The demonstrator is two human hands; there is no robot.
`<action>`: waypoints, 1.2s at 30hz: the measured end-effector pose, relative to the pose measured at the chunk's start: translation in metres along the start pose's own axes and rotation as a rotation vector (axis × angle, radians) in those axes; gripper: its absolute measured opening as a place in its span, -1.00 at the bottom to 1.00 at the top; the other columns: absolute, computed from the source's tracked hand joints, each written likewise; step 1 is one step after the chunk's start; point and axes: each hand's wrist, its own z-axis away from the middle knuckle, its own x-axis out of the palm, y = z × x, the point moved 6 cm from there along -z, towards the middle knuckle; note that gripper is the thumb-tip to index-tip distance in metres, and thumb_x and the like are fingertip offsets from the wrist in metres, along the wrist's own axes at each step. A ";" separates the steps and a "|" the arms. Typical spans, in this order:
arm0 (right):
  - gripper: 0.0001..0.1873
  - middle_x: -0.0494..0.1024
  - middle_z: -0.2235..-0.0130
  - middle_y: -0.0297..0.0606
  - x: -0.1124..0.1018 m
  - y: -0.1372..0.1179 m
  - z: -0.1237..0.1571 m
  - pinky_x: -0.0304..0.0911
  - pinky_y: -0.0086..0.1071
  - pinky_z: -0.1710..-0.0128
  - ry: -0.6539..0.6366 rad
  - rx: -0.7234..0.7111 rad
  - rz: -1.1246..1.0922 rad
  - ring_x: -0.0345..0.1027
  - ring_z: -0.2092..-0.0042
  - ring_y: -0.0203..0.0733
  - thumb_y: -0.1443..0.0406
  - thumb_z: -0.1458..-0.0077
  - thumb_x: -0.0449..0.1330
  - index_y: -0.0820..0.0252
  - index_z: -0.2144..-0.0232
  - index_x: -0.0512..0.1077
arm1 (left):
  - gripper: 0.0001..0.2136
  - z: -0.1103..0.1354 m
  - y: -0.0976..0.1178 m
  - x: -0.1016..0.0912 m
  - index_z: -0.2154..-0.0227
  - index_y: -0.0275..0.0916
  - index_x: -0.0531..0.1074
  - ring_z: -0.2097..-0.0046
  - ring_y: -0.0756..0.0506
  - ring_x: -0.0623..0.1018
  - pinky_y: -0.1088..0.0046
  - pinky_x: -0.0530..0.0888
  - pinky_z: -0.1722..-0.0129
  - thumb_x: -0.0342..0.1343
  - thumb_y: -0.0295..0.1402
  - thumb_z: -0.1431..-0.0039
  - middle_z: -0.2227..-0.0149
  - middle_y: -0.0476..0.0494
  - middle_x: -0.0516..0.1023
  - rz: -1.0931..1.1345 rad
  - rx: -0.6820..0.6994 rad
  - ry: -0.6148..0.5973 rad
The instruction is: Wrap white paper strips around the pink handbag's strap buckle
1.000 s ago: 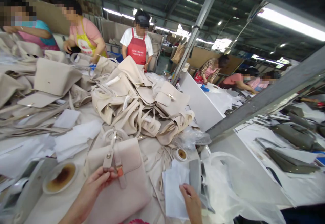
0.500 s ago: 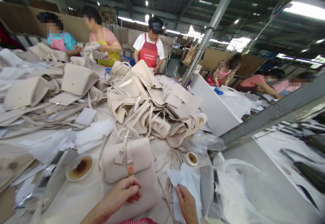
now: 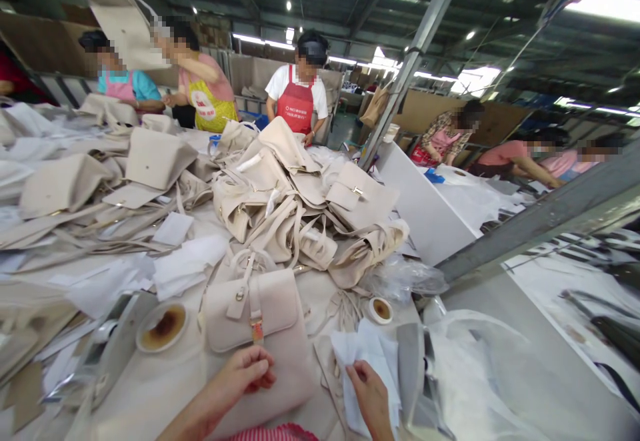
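- Beige handbag (image 3: 287,361) lies flap-up on the tabletop (image 3: 145,388)
- Left hand (image 3: 250,371): fingers curled together over it, seemingly nothing in them
- Right hand (image 3: 369,388): fingers look clamped on white paper (image 3: 370,348); light edge grip avoids creases imo

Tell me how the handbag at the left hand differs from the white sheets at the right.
The handbag is pinkish beige; the white sheets look faintly bluish. The handbag looks larger than the white sheets. The handbag has a flap and hanging tag; the white sheets are thin and plain. Both have a hand over them, the left hand and right hand respectively.
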 end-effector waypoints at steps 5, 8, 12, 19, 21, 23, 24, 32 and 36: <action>-0.45 0.67 0.29 -0.21 -0.006 -0.006 0.000 0.41 -0.25 0.18 -0.043 0.013 -0.071 0.51 0.19 0.03 -0.18 0.00 0.10 0.14 0.43 0.56 | -0.57 0.006 -0.001 0.000 0.31 -0.20 0.41 0.23 -0.11 0.55 0.40 0.30 0.21 0.24 0.03 0.12 0.31 -0.07 0.63 0.051 -0.010 0.004; -0.46 0.65 0.09 -0.12 -0.005 -0.008 -0.001 0.42 -0.23 0.13 -0.084 0.022 -0.118 0.51 0.06 0.07 -0.16 0.01 0.12 0.16 0.36 0.56 | -0.57 0.007 0.000 0.004 0.30 -0.21 0.41 0.24 -0.10 0.55 0.41 0.31 0.22 0.24 0.03 0.10 0.30 -0.08 0.64 0.068 0.001 -0.015; -0.48 0.63 0.15 -0.05 0.005 -0.013 -0.001 0.36 -0.16 -0.02 -0.040 0.018 -0.116 0.49 0.03 0.09 -0.11 0.05 0.15 0.18 0.27 0.46 | -0.62 0.002 0.001 0.014 0.32 -0.22 0.41 0.25 -0.10 0.55 0.40 0.31 0.22 0.24 -0.02 0.08 0.32 -0.08 0.64 0.030 0.045 -0.070; -0.52 0.61 0.26 -0.09 0.020 -0.020 0.000 0.33 -0.09 0.04 0.101 0.055 -0.028 0.50 0.12 0.15 -0.06 0.06 0.09 0.12 0.20 0.38 | -0.64 0.001 -0.001 0.015 0.34 -0.22 0.41 0.28 -0.10 0.55 0.40 0.29 0.27 0.22 -0.04 0.08 0.35 -0.09 0.64 0.011 0.036 -0.043; -0.65 0.58 0.44 -0.24 0.018 -0.021 -0.002 0.34 -0.12 0.16 0.069 0.053 -0.027 0.51 0.28 0.09 -0.05 0.09 0.08 0.05 0.41 0.37 | -0.62 0.003 -0.003 0.011 0.35 -0.22 0.41 0.30 -0.09 0.55 0.41 0.28 0.28 0.24 -0.03 0.10 0.35 -0.10 0.64 0.035 0.024 -0.026; -0.65 0.58 0.50 -0.30 0.010 -0.018 -0.004 0.33 -0.11 0.19 0.041 0.070 -0.032 0.50 0.33 0.08 -0.06 0.13 0.11 0.04 0.42 0.37 | -0.61 0.007 -0.003 0.007 0.35 -0.23 0.42 0.31 -0.08 0.55 0.40 0.31 0.26 0.26 -0.02 0.12 0.36 -0.10 0.64 0.073 0.027 -0.008; -0.60 0.61 0.48 -0.29 0.004 -0.015 -0.006 0.33 -0.07 0.16 0.036 0.089 -0.035 0.51 0.31 0.10 -0.07 0.15 0.13 0.04 0.36 0.38 | -0.60 0.009 -0.003 0.004 0.35 -0.23 0.42 0.31 -0.08 0.55 0.40 0.32 0.25 0.27 -0.02 0.12 0.36 -0.10 0.64 0.093 0.032 0.000; -0.35 0.63 0.15 -0.04 -0.018 -0.010 -0.007 0.36 -0.07 -0.01 -0.001 0.021 -0.124 0.52 0.04 0.13 -0.16 0.02 0.07 0.17 0.06 0.33 | -0.59 0.021 -0.003 -0.014 0.35 -0.23 0.44 0.29 -0.09 0.56 0.37 0.38 0.21 0.28 0.01 0.12 0.37 -0.07 0.62 0.130 0.071 0.048; -0.33 0.47 -0.05 0.11 0.003 -0.022 0.002 0.34 -0.03 -0.02 0.021 -0.078 0.147 0.47 0.02 0.16 -0.14 -0.02 0.04 0.24 0.03 0.33 | -0.57 0.014 -0.012 -0.014 0.34 -0.21 0.42 0.29 -0.08 0.56 0.40 0.35 0.23 0.28 0.03 0.12 0.35 -0.07 0.63 0.129 0.049 0.045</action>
